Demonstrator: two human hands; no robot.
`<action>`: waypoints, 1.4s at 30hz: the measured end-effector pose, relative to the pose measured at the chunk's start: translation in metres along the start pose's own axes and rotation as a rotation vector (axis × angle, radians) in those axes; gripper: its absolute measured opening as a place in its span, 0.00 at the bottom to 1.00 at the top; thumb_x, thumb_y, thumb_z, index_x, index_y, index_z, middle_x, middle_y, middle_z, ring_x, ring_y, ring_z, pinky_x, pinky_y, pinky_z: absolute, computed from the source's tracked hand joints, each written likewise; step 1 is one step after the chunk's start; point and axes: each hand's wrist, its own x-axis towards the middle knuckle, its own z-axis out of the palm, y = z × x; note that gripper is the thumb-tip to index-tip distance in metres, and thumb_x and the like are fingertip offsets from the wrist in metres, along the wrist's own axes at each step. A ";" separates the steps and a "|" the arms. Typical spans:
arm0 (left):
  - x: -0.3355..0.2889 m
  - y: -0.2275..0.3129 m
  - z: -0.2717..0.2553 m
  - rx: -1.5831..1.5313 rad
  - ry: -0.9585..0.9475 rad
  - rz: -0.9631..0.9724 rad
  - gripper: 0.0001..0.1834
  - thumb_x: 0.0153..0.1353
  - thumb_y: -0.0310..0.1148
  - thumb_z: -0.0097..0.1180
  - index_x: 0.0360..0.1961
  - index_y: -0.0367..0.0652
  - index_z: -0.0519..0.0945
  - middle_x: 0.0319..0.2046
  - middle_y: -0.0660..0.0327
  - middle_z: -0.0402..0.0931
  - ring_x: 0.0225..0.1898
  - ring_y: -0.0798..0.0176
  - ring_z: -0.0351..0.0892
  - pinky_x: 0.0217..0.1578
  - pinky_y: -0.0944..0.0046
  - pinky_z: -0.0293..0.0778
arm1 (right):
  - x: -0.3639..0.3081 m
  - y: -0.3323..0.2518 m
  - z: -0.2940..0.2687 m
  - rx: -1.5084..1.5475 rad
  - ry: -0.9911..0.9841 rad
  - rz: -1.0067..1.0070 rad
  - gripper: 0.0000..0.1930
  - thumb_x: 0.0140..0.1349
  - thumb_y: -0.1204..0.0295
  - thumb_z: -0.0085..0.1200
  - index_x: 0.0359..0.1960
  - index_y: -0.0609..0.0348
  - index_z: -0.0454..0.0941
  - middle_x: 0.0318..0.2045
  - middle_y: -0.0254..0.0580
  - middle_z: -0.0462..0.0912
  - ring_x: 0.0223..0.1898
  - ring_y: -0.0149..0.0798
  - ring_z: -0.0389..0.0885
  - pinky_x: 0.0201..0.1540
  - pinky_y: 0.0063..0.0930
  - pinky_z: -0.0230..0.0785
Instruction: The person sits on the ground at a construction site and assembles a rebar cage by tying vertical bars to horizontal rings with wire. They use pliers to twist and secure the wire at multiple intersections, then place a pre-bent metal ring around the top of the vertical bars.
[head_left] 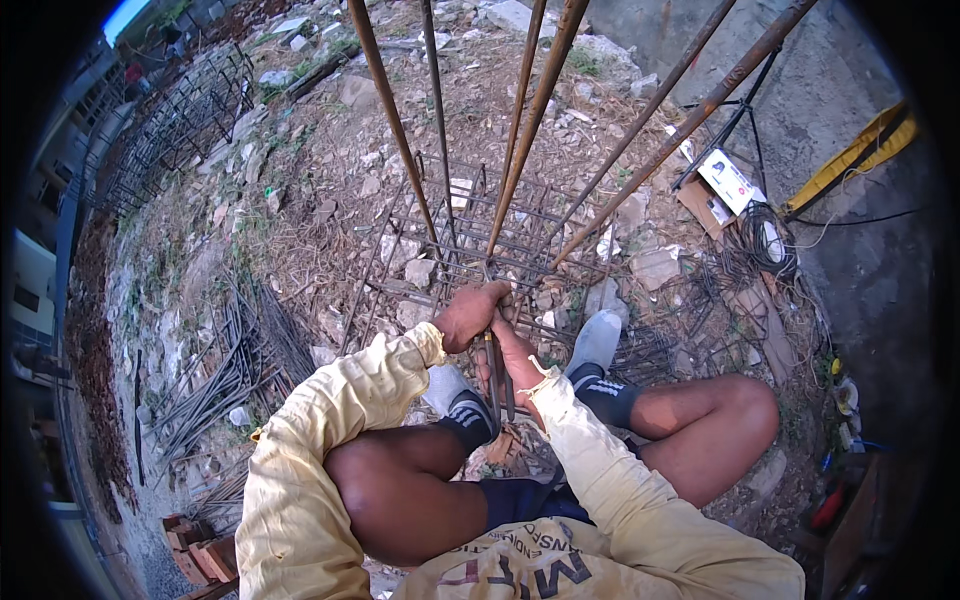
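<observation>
I hold a pair of long-handled pincers [491, 372] in front of me, its dark handles hanging down between my shins. My right hand [516, 360] is closed round the handles. Just above it, my left hand [470, 317] is closed at the upper part of the tool, touching the right; what its fingers grip is partly hidden. Beyond my hands, upright rusty rebars [528, 125] rise from a low grid of steel bars [395, 262] on the ground. The tool's head reaches the near edge of that grid, where small detail cannot be made out.
Loose steel rods [228, 365] lie in a pile at left, with red bricks [200, 548] nearer me. Coiled wire [755, 240], an opened white box [726, 181] and a black tripod [745, 105] stand at right. Stones and rubble [420, 272] cover the ground round my feet.
</observation>
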 end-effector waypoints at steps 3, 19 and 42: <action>-0.002 -0.007 0.001 0.631 0.160 0.238 0.23 0.66 0.42 0.41 0.30 0.28 0.76 0.22 0.44 0.76 0.29 0.44 0.79 0.37 0.50 0.72 | -0.017 0.030 -0.007 -0.305 0.125 -0.259 0.24 0.65 0.47 0.50 0.46 0.58 0.70 0.27 0.36 0.74 0.25 0.34 0.77 0.25 0.30 0.70; -0.019 0.015 -0.015 1.151 0.279 0.178 0.36 0.60 0.60 0.50 0.41 0.29 0.76 0.35 0.37 0.79 0.40 0.36 0.80 0.43 0.45 0.73 | 0.015 0.068 0.059 0.304 0.138 -0.108 0.26 0.67 0.37 0.36 0.32 0.45 0.67 0.19 0.25 0.62 0.13 0.25 0.57 0.15 0.21 0.47; -0.006 0.016 -0.065 0.323 -0.329 -0.175 0.29 0.62 0.55 0.57 0.39 0.33 0.79 0.26 0.56 0.80 0.30 0.58 0.82 0.33 0.60 0.76 | 0.056 0.089 0.085 0.487 0.058 -0.076 0.26 0.57 0.39 0.56 0.32 0.49 0.70 0.20 0.30 0.69 0.22 0.39 0.72 0.25 0.35 0.65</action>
